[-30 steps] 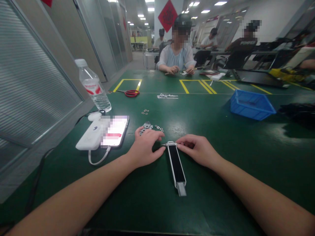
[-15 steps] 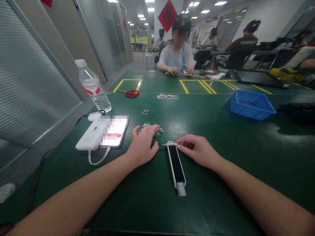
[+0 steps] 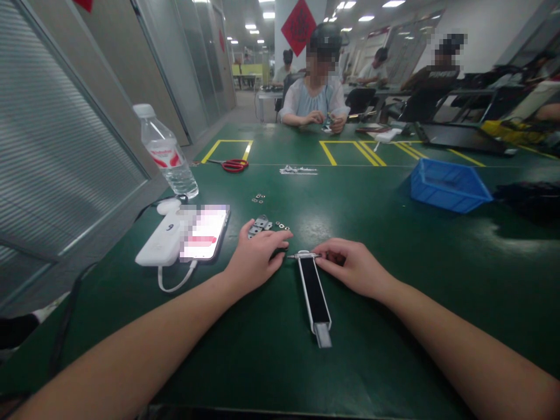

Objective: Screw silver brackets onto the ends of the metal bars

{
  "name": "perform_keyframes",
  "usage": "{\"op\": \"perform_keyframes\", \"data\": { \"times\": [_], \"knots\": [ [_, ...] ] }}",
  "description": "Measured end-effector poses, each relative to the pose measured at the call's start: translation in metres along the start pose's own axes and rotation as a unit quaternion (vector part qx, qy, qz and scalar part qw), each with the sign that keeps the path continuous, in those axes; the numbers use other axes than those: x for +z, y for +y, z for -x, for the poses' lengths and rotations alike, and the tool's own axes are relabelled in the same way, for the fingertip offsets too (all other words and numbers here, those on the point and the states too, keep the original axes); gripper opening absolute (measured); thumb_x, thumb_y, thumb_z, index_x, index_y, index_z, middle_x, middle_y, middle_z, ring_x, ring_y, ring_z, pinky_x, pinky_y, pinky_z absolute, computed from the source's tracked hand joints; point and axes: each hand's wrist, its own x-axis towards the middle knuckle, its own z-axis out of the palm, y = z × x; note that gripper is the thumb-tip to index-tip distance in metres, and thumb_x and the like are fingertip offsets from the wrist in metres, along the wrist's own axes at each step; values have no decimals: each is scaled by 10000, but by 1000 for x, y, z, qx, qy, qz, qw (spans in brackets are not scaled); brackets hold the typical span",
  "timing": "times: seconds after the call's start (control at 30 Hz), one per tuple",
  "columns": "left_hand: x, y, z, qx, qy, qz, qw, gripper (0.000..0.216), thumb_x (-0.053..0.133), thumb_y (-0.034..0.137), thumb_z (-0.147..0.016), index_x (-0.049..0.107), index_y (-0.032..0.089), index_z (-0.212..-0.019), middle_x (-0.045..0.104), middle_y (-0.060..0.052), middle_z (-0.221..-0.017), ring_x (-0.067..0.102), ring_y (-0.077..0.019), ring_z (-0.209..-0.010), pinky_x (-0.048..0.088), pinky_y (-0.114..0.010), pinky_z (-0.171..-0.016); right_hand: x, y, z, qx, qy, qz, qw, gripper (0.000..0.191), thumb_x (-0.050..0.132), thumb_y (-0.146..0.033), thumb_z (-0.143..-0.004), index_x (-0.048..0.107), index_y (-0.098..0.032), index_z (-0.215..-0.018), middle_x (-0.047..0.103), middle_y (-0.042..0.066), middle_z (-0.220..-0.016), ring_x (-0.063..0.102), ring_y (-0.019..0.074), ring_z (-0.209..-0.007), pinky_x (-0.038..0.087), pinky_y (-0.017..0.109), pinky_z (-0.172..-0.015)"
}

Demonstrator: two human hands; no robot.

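The left hand (image 3: 256,259) lies open and low on the green anti-static mat (image 3: 376,303), its fingers (image 3: 275,238) spread and reaching forward, holding nothing. Its fingertips stop just short of a small steel hinge plate (image 3: 259,226) and a few loose washers (image 3: 282,226), which sit just beyond the hand. The right hand (image 3: 352,268) is half curled, its fingertips (image 3: 322,252) at the near-right end of a slim metal crosspiece (image 3: 304,255). I cannot tell whether they actually pinch it. That crosspiece lies across the far end of a long black-and-silver metal channel (image 3: 313,291), which runs toward the person's body between the two forearms, near the middle of the mat's near side. Its thin tip points left toward the left hand's fingers. A second small cluster of washers (image 3: 258,199) lies farther out on the mat. To the left, along the mat's left edge, are a white power bank (image 3: 157,239) with a cable, a lit smartphone (image 3: 205,232) with a pixelated screen, and a clear water bottle (image 3: 166,153). Red-handled scissors (image 3: 234,166) lie beyond them, and a blue plastic bin (image 3: 450,186) sits toward the right edge. Across the table, a co-worker (image 3: 315,99) in a pale blouse works with both hands.
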Motion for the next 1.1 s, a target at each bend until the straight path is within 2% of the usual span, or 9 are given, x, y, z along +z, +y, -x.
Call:
{"op": "perform_keyframes", "data": {
  "times": [0.13, 0.4, 0.67, 0.97, 1.1],
  "knots": [
    [0, -1, -1, 11, 7, 3, 1000, 350, 553, 115, -825, 551, 237, -1154, 759, -4, -979, 643, -206, -1091, 125, -554, -1135, -1, -1, 0, 0, -7, 1, 1000, 167, 556, -246, -874, 700, -194, -940, 646, 33, -775, 551, 134, -638, 446, 265, -568],
    [-3, 3, -1, 20, 7, -12, 1000, 362, 549, 103, -829, 546, 230, -1168, 761, 5, -941, 668, -193, -1036, 132, -539, -1134, -2, -4, 0, 3, -10, 0, 1000, 175, 546, -261, -879, 697, -187, -927, 644, 38, -775, 547, 139, -636, 445, 274, -568],
    [-4, 2, -2, 76, -6, -63, 995, 297, 506, 129, -879, 559, 229, -1154, 748, -1, -952, 678, -180, -974, 155, -498, -1135, -2, -3, 0, -1, -7, -2, 1000, 169, 548, -261, -880, 694, -187, -921, 633, 35, -764, 545, 142, -640, 443, 276, -576],
    [-3, 5, 2, 43, 11, -12, 999, 350, 487, 117, -792, 561, 219, -1119, 698, 13, -869, 653, -179, -929, 208, -478, -1101, -2, -3, 0, -2, -14, 2, 1000, 181, 533, -271, -894, 690, -192, -937, 652, 41, -801, 552, 140, -656, 442, 274, -583],
    [-5, 6, 2, 35, 3, -1, 999, 249, 483, 127, -774, 613, 234, -957, 690, 18, -844, 646, -178, -902, 203, -493, -1096, -3, -3, 0, 0, -14, 2, 1000, 176, 539, -272, -894, 690, -193, -939, 656, 41, -798, 555, 141, -652, 445, 277, -579]
  ]
}}
